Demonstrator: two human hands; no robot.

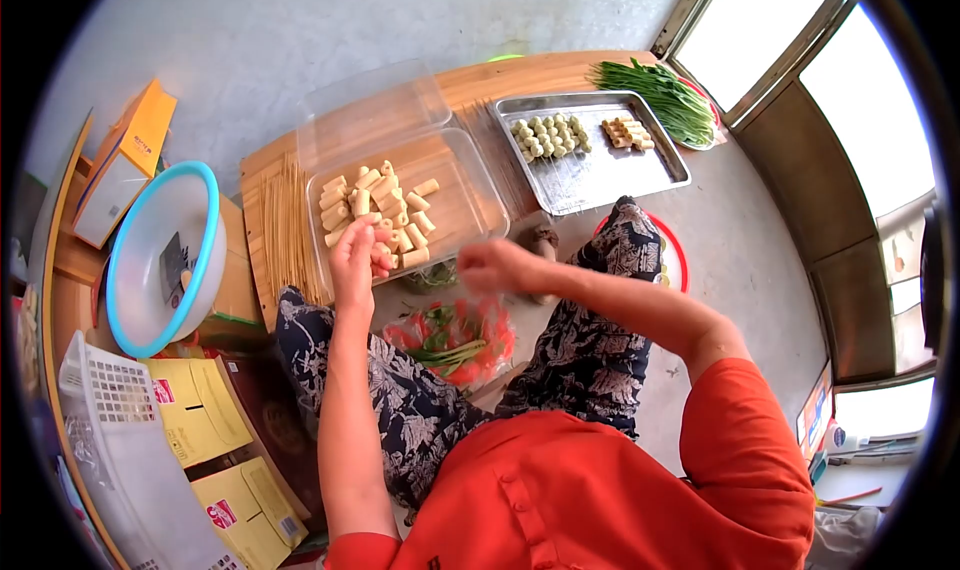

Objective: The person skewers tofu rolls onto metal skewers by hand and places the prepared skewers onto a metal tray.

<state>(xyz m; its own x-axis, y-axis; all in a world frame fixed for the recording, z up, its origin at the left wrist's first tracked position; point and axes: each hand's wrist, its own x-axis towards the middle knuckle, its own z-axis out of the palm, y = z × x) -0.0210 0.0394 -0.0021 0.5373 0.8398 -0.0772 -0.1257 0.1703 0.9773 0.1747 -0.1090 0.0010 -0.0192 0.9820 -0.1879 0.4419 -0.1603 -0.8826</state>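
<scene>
My left hand (354,260) is over the near edge of a clear plastic box (465,200), its fingers bent together at short beige tube-shaped pieces (388,192); what it grips is too small to tell. My right hand (495,266) hangs just right of the box's near corner, fingers curled and blurred. Thin wooden sticks (283,225) lie left of the box. A metal tray (600,185) farther right holds skewered green-white balls (548,137) and skewered tube pieces (627,133).
Leafy greens (665,105) lie at the table's far right. A red plastic bag (490,345) with greens is between my knees. At left stand a blue-rimmed basin (212,210), a white basket (130,450) and yellow boxes (205,410).
</scene>
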